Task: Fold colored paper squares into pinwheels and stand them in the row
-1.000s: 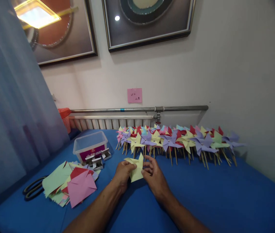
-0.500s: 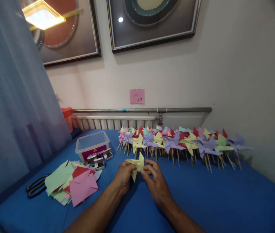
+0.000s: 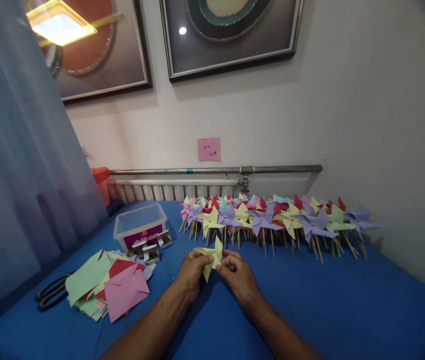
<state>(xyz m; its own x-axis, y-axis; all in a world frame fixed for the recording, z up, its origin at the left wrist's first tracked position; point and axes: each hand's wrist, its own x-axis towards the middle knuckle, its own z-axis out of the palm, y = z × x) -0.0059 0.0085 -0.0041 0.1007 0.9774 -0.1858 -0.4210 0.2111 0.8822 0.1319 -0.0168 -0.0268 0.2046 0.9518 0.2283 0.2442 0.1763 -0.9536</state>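
Note:
A pale yellow paper pinwheel (image 3: 217,250) with folded blades is held between my hands above the blue surface. My left hand (image 3: 193,272) pinches it from the left, thumb on top near its middle. My right hand (image 3: 237,277) has its fingers closed on the pinwheel's right side; whether something small is also between those fingertips I cannot tell. No stick shows on this pinwheel. Left of my hands lies a pile of cut paper squares, a pink paper square (image 3: 127,292) on top, with slits toward its middle.
Finished pinwheels on sticks (image 3: 265,220) stand in a long row at the back right. A clear plastic tub (image 3: 139,220) stands at the back left, small open boxes (image 3: 151,254) before it. Black-handled scissors (image 3: 53,291) lie partly under the paper. A blue curtain (image 3: 28,165) hangs left.
My right fingers have curled in closer against the yellow pinwheel. My left hand keeps its pinch. The whole view has shifted slightly.

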